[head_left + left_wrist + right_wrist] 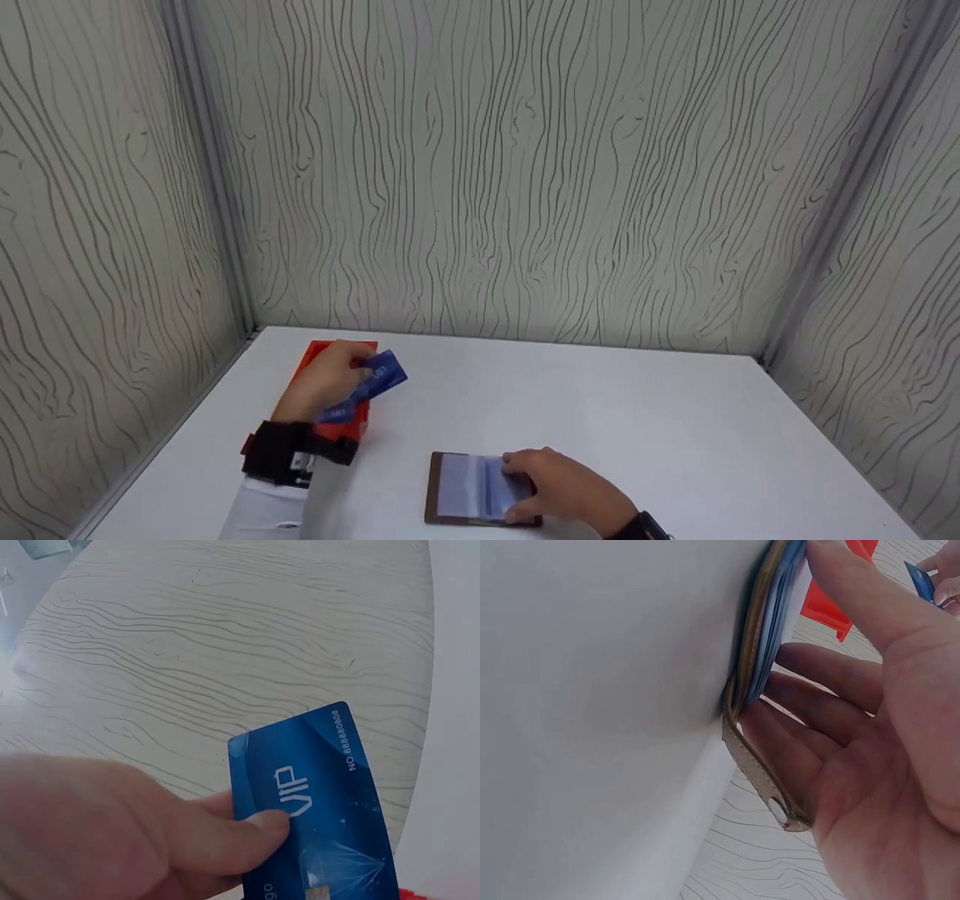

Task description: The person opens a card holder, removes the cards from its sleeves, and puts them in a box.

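Note:
A blue card [330, 795] printed "VIP" is pinched between the thumb and fingers of my left hand [322, 382]. That hand is above a red tray [352, 431] at the left of the table, where another blue card [337, 413] shows below the wrist. An open brown card holder [433, 487] with clear plastic sleeves lies near the front of the table. My right hand [570, 487] holds its right half, thumb at the near side and fingers at the far side. In the right wrist view, its snap strap [754, 769] sticks out beside the palm.
The white table [637, 405] carries the tray and the card holder. Wood-grain patterned panels [480, 165] enclose it at the back and both sides, with grey posts [214, 165] in the corners.

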{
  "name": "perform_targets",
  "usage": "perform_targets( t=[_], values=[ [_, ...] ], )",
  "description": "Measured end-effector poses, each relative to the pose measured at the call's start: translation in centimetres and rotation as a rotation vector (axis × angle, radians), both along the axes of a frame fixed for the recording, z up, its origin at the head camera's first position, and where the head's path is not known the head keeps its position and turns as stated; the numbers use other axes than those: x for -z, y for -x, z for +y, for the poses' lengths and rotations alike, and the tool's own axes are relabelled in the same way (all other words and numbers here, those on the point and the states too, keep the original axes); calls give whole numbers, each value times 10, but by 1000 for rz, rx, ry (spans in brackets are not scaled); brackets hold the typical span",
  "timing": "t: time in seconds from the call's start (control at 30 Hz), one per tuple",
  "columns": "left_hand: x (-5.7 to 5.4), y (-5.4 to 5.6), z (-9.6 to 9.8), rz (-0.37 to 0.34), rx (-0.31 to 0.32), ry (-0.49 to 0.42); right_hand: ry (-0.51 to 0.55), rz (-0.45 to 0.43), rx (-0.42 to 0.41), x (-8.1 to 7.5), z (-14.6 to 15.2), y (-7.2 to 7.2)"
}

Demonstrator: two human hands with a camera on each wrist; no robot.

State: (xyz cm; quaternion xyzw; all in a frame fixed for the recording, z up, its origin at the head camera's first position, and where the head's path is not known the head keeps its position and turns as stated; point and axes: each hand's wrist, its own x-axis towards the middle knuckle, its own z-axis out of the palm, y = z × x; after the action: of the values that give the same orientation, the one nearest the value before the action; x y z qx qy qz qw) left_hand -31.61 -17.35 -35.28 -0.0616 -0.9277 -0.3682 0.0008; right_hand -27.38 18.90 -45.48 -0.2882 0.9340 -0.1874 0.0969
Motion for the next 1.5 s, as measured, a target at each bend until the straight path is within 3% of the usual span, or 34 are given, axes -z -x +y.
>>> perform_targets(
  t=[0.17,0.33,0.6,0.8,1.13,1.2,1.37,1.5],
  values=[
    [-10,17,-26,49,19,55,-13,-17,16,1,-4,-2],
    [-15,38,-44,86,-29,138,1,5,-1,1,-3,-4],
    [12,67,-46,182,-70,294,-16,-3,25,-1,-2,-4],
    [33,73,-39,226,-88,383,-8,-15,14,-1,-1,-4],
    [59,79,-28,217,-72,501,-16,12,10,1,-2,-5],
    [62,79,-28,229,-74,502,-16,13,9,1,-2,-6],
    [69,78,-28,334,-84,481,-11,20,4,-1,-1,-7],
    [72,79,-27,322,-93,481,-22,9,16,-1,-1,-7]
  ],
)
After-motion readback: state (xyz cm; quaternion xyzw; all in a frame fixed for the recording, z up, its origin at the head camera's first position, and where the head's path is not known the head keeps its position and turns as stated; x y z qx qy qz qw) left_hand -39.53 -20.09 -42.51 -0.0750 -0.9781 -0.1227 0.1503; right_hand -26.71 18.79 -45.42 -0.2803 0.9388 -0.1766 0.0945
